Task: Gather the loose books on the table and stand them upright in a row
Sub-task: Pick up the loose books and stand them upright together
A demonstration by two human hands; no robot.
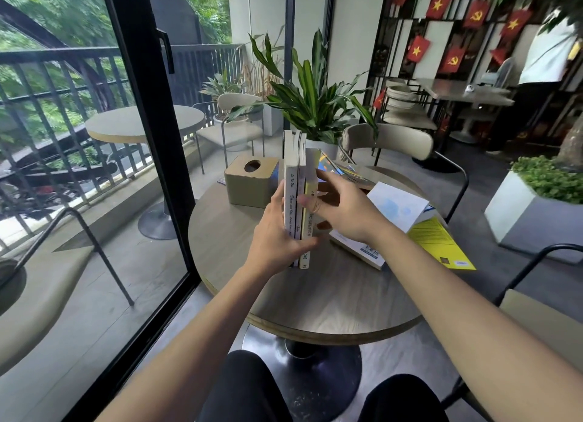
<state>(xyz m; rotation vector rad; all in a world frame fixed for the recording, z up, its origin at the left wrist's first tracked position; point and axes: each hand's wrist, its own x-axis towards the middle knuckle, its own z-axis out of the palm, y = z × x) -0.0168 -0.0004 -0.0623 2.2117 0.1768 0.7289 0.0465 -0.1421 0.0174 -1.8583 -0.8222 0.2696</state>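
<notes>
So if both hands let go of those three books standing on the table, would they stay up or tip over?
Probably tip. The standing books are thin paperbacks, tall for their narrow bases, with no bookend showing. The left hand and right hand press them from either side, which suggests they need support. The pages fan open at the top, so they likely flex rather than stand stiff.

Three books (pixel 299 197) stand upright together near the center of the round tabletop (pixel 315 295). The left hand (pixel 277 235) presses their left side, and the right hand (pixel 340 207) holds the right side. At 3 o'clock several loose books (pixel 394 213) lie flat. At 10 o'clock stands a tissue box (pixel 249 182).
</notes>
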